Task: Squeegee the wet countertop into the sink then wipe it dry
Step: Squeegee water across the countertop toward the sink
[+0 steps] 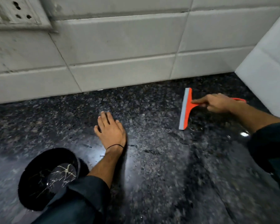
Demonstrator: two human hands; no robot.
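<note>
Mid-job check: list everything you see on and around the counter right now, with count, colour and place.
squeegee: one, orange with grey blade, far right of counter, blade on the surface
round black object: one, black with white veining, near left; what it is, cannot tell
countertop: one, dark speckled, glossy
wall tiles: white, behind the counter
socket plate: one, white, top left wall
left hand: flat on the counter, centre
right hand: gripping the squeegee handle

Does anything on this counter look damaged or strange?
Yes. The round black dish near the left forearm shows white branching lines like cracks, or perhaps marbling. Otherwise the countertop is only wet.
</note>
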